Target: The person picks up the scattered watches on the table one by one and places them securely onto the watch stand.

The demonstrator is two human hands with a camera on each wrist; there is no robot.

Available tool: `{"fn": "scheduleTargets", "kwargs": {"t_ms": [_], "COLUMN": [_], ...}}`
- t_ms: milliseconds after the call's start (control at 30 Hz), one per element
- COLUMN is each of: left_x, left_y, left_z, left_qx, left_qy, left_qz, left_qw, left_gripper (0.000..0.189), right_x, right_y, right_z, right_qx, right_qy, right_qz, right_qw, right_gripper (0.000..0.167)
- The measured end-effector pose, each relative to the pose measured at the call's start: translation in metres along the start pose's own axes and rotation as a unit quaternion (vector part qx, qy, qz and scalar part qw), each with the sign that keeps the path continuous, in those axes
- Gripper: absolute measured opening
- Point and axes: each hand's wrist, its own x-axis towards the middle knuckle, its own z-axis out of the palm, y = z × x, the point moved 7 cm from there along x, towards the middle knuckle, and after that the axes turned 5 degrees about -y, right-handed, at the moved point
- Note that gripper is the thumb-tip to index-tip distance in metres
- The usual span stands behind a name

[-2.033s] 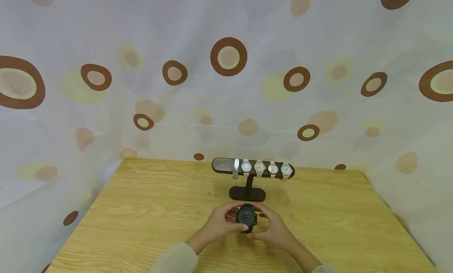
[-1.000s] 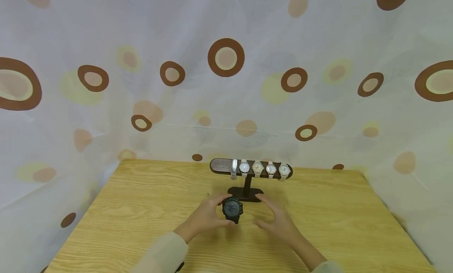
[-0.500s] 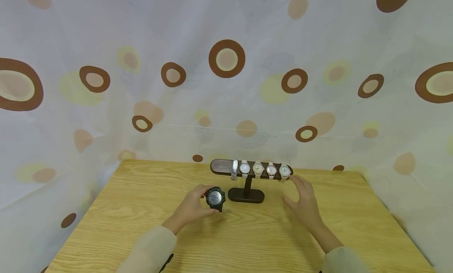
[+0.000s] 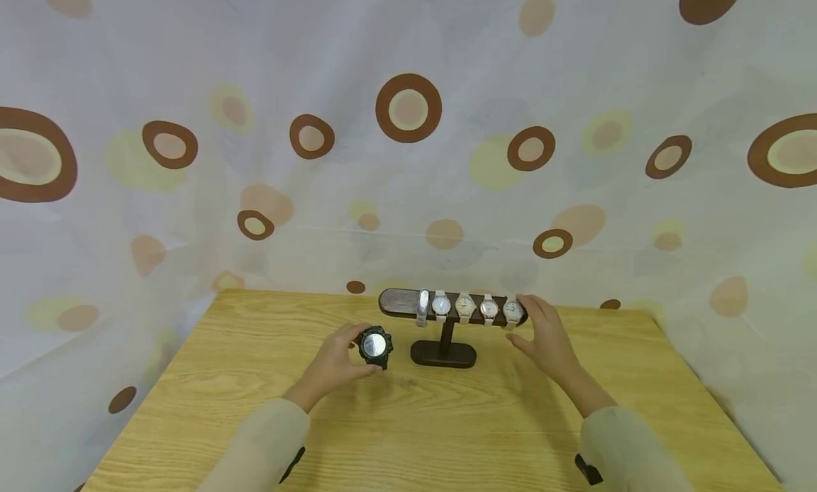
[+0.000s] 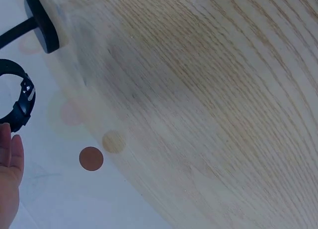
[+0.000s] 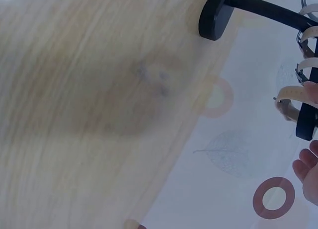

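In the head view my left hand (image 4: 335, 357) pinches a black digital watch (image 4: 374, 344) between thumb and fingers, its dial facing up toward the camera. The left wrist view shows its looped strap (image 5: 25, 97) above the fingertips. A dark watch stand (image 4: 401, 303) bears several light-strapped watches on its bar. At the bar's right end is my right hand (image 4: 547, 339), thumb and fingers spread around the rightmost white watch (image 4: 512, 310). From the right wrist, one digit overlaps that watch's strap (image 6: 293, 93), while other fingertips (image 6: 309, 159) hang loosely beyond the bar end.
The stand's dark base (image 4: 443, 354) rests on a wooden table (image 4: 421, 435). A pale curtain (image 4: 357, 180) with brown circles hangs behind and at both sides. Bare bar shows at the stand's left end. Dark pieces (image 4: 292, 465) show under both sleeves.
Both hands were together on the black watch. The right hand has let go and moved right and up to the stand's end; the left hand has carried the watch left and farther back.
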Motion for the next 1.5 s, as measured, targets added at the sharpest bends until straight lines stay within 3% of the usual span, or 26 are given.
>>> {"fn": "scheduleTargets", "kwargs": {"t_ms": [267,400,967,1367,1500], "left_x": [0.001,0.003,0.022,0.039,0.044], "left_y": [0.0,0.001,-0.001,0.007,0.006], "left_z": [-0.005,-0.007,-0.028,-0.03,-0.03], "left_qx": [-0.006,0.0,-0.006,-0.001,0.007], "left_qy": [-0.001,-0.001,0.03,0.024,0.017], "left_qz": [-0.007,-0.004,-0.025,-0.023,-0.038], "left_qw": [1.0,1.0,0.9992,0.9995,0.9991], "left_gripper": [0.065,0.066,0.064,0.065,0.066], "right_x": [0.012,0.014,0.02,0.02,0.019], "right_y": [0.002,0.003,0.004,0.007,0.007], "right_z": [0.005,0.005,0.007,0.004,0.005], "right_qx": [-0.013,-0.003,-0.009,0.012,0.015], "right_qy": [-0.105,-0.13,-0.137,-0.131,-0.134], "right_qz": [0.03,0.045,0.031,0.032,0.028], "right_qw": [0.9939,0.9904,0.99,0.9907,0.9904], "right_gripper": [0.063,0.061,0.057,0.057,0.057]}}
